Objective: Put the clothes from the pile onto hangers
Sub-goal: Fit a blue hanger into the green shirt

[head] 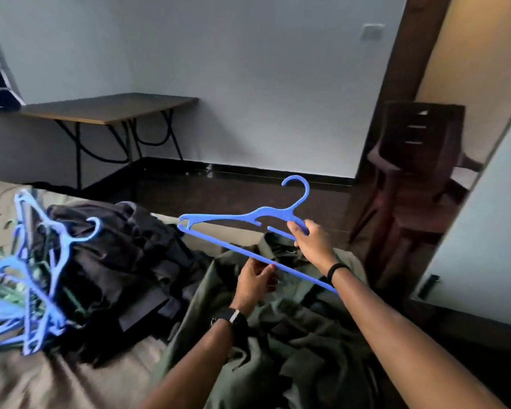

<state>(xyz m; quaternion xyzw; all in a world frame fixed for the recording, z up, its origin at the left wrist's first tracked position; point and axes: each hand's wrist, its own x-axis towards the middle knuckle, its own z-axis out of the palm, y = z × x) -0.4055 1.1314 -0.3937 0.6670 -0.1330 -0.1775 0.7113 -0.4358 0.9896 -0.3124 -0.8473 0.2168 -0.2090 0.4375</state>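
**Hands hold one blue hanger above the green shirt**

Right hand [310, 240] grips the blue hanger [248, 231] at its neck, just under the hook, fingers curled round the plastic. Left hand [255, 283] pinches the lower bar near its middle from below. Held so, the hanger hangs in the air with its long axis running from upper left to lower right, hook pointing up and away. Directly beneath both hands lies the green shirt [292, 329], crumpled on the bed [56, 385], its collar just beyond the hanger's bar. I judge the collar the next target, nearer the right hand. Left of the shirt sits the pile of dark clothes [124, 261], and beyond it a heap of spare hangers [33, 276].
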